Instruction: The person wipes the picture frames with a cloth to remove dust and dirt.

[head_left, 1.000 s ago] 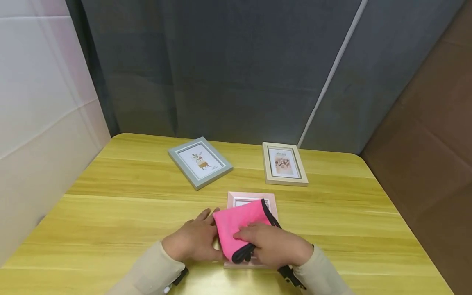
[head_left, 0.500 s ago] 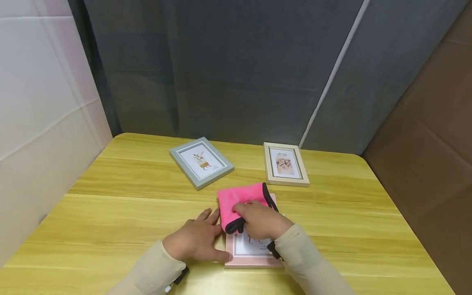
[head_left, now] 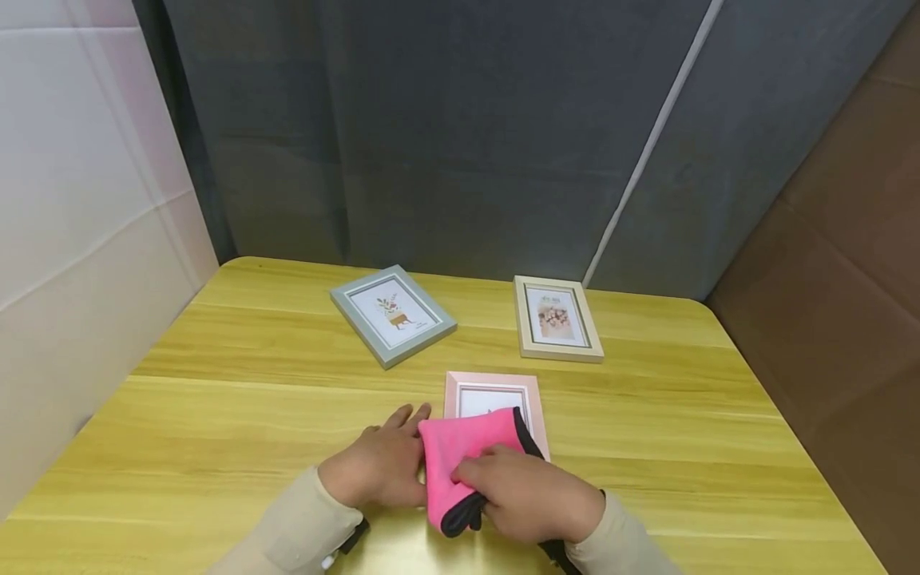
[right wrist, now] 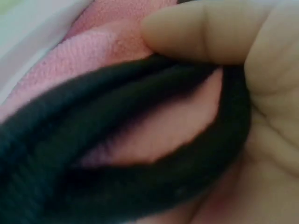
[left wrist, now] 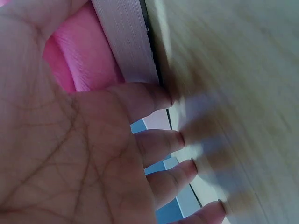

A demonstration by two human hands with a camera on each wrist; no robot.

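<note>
A pink picture frame [head_left: 533,399] lies face up on the table, its near part hidden by a folded pink cloth [head_left: 467,438] with black edging. My right hand [head_left: 535,493] pinches the cloth between thumb and fingers and presses it over the frame. In the right wrist view, the black-edged folds [right wrist: 187,184] loop beneath the thumb. My left hand [head_left: 381,465] rests at the frame's left side, fingers extended and spread. The left wrist view has its fingertips [left wrist: 175,140] down on the tabletop, the forefinger against the frame's side [left wrist: 128,42]. The cloth covers the left thumb's tip.
Farther back on the wood-patterned table [head_left: 237,359] lie a grey-blue picture frame [head_left: 359,326], turned at an angle, and a cream picture frame [head_left: 523,319] to its right. A dark curtain [head_left: 460,144] hangs behind the table, with a white panel [head_left: 93,200] at left and a brown one [head_left: 834,279] at right.
My right hand slid the cloth toward the frame's far end, then back to its near end, baring the far border again. The left hand stays nearly in place.
</note>
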